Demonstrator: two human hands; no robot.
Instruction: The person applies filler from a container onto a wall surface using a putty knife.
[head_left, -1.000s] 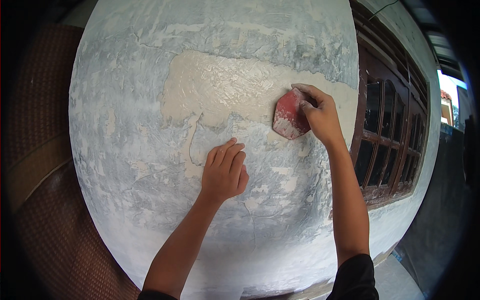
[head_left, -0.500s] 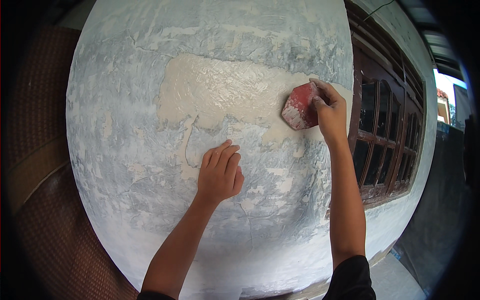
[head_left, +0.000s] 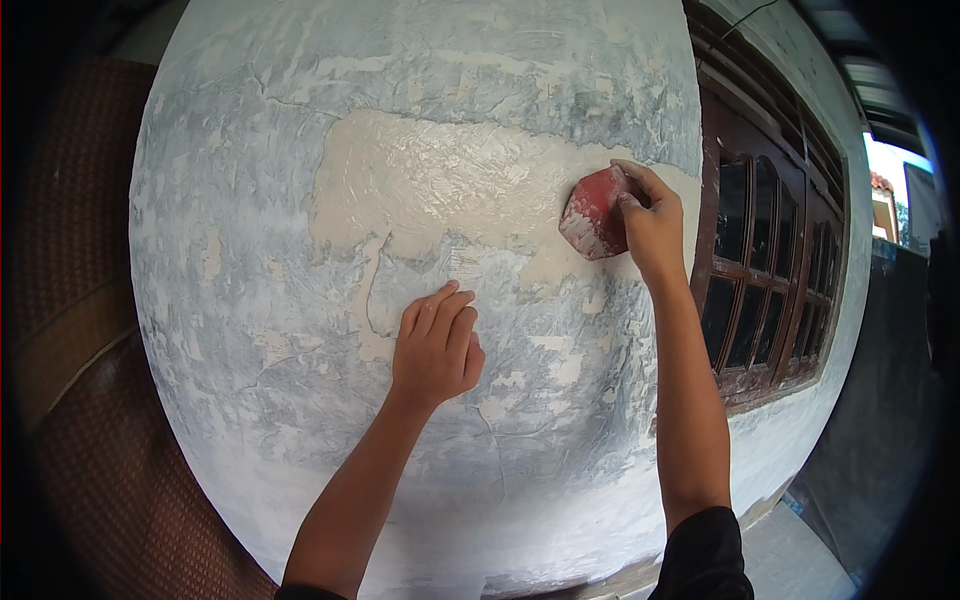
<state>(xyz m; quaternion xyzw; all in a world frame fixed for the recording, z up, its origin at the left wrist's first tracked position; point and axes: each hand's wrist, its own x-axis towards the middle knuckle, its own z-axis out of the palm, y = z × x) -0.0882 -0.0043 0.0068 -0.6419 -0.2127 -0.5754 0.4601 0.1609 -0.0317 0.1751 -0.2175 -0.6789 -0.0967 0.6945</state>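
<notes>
- Over the last second the red scraper has been shifting along the wall, toward 2 o'clock, and for the last half second it has been hardly moving.
- It is now lying over the 3 o'clock end of the cream patch, so the work, as I judge it, is centring there rather than on the patch's glossy middle, which is spreading out at the scraper's 9 o'clock.
- The right hand is pinching the scraper, thumb and fingers clamping its edge on the 2-to-3 o'clock side; how hard the blade is pressing, I cannot tell.
- The left hand is staying at about 8 o'clock from the scraper, below the patch. Its fingers are bending slightly and lying close together, with nothing visible in them; the fingertips are seeming to rest against the wall.
- No container is showing; only the scraper is carrying material, whitish smears covering its 7 o'clock part.
- A brown window is standing between 3 and 4 o'clock from the scraper, and woven matting is hanging far off toward 9 o'clock.
</notes>
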